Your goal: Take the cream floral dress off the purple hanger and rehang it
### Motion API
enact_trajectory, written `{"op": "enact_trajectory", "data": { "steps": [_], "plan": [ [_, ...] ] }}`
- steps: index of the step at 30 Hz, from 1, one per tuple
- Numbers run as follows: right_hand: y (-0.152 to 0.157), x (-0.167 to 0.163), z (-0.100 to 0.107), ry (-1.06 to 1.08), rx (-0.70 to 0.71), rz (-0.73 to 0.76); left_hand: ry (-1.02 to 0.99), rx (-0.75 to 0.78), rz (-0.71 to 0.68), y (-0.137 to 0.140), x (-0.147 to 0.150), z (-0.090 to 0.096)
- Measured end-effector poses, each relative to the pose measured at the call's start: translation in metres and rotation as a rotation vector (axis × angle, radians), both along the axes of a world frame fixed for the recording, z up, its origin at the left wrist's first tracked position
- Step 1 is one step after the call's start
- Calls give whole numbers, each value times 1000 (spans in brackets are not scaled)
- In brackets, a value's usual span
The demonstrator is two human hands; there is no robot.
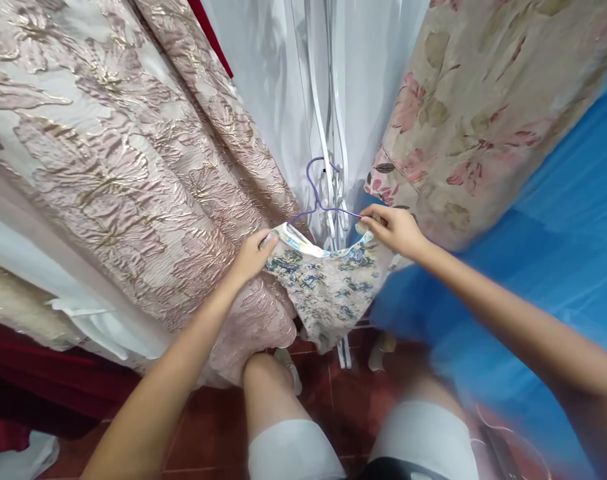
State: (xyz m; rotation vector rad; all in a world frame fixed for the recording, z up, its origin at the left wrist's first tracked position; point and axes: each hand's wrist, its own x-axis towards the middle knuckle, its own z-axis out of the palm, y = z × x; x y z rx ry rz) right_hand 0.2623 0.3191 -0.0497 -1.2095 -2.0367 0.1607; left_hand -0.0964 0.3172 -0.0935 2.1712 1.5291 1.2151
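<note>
A small floral garment with blue and yellow flowers hangs on a thin purple hanger in front of me. At its left shoulder my left hand pinches the cloth between thumb and fingers. On the other side my right hand is closed at the right shoulder, on the hanger's arm and the edge of the garment. The hanger's hook points up and away from me. White straps hang just behind it.
Pink and gold brocade fabric hangs at left. Beige floral fabric and blue cloth are at right, with white fabric behind. Below are my legs and the red tiled floor. A cable lies at lower right.
</note>
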Motion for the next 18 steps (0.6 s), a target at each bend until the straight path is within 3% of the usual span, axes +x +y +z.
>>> {"op": "enact_trajectory", "data": {
  "steps": [3, 6, 13, 15, 18],
  "plan": [
    [0, -10, 18, -7, -71, 53, 24, 86, 104, -17, -5, -11],
    [-8, -15, 34, 5, -166, 125, -23, 199, 198, -17, -4, -15],
    [-14, -30, 59, -27, -113, 71, -70, 349, 338, 3, 20, -13],
    [-23, -38, 59, -40, -207, 147, -130, 335, 327, 6, 25, -24],
    [-57, -46, 46, 31, -435, 384, -255, 221, 223, 4, 37, -49]
  ]
}}
